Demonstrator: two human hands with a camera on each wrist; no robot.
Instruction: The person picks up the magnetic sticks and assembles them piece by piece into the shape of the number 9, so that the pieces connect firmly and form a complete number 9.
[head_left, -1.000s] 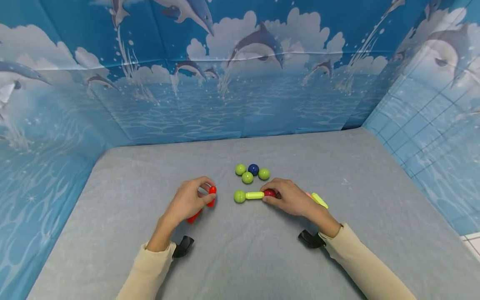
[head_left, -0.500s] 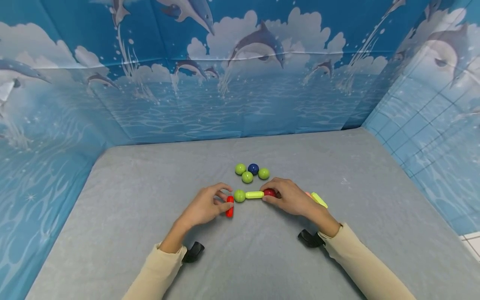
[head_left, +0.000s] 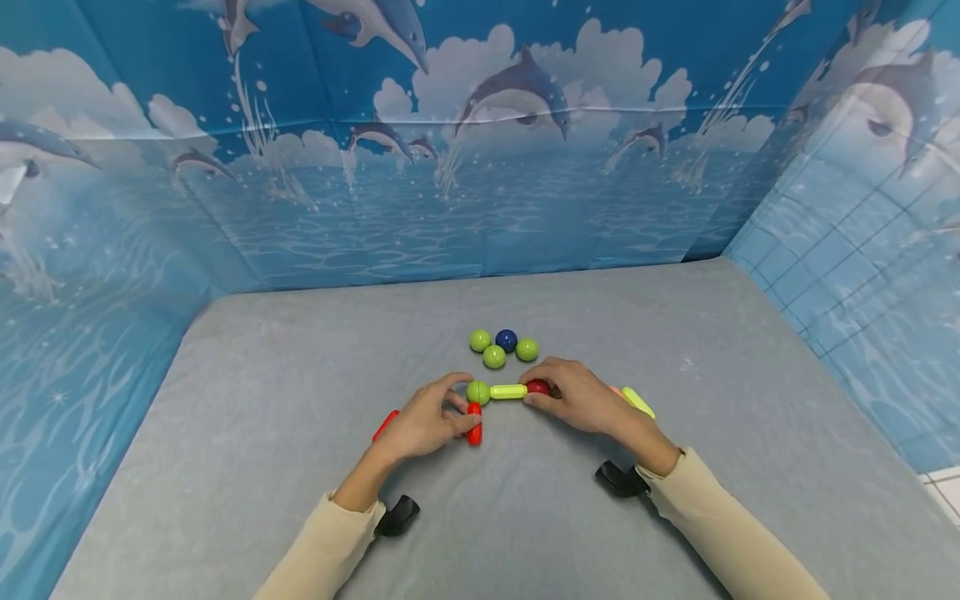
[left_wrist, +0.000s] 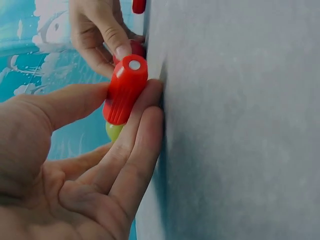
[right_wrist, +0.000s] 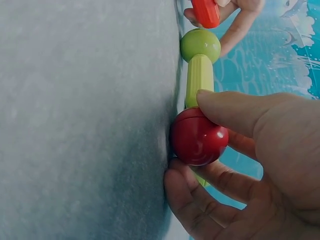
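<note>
My left hand pinches a red magnetic rod between thumb and fingers. In the left wrist view, a silvery round tip shows on the near end of this red rod. Its far end is right at a green ball, below it in the head view. From that ball a yellow-green rod runs right to a dark red ball. My right hand grips the red ball with its thumb on top and fingers beneath, close to the grey cloth.
Beyond the hands, a dark blue ball sits grouped with several green balls. Another red rod lies behind my left hand. Partly hidden by my right hand are a yellow-green rod and a pinkish piece. A dolphin-print curtain backs the surface.
My left hand has moved right with the red rod, bringing it from well left of the green ball to its near side. The right hand has stayed on the red ball.
</note>
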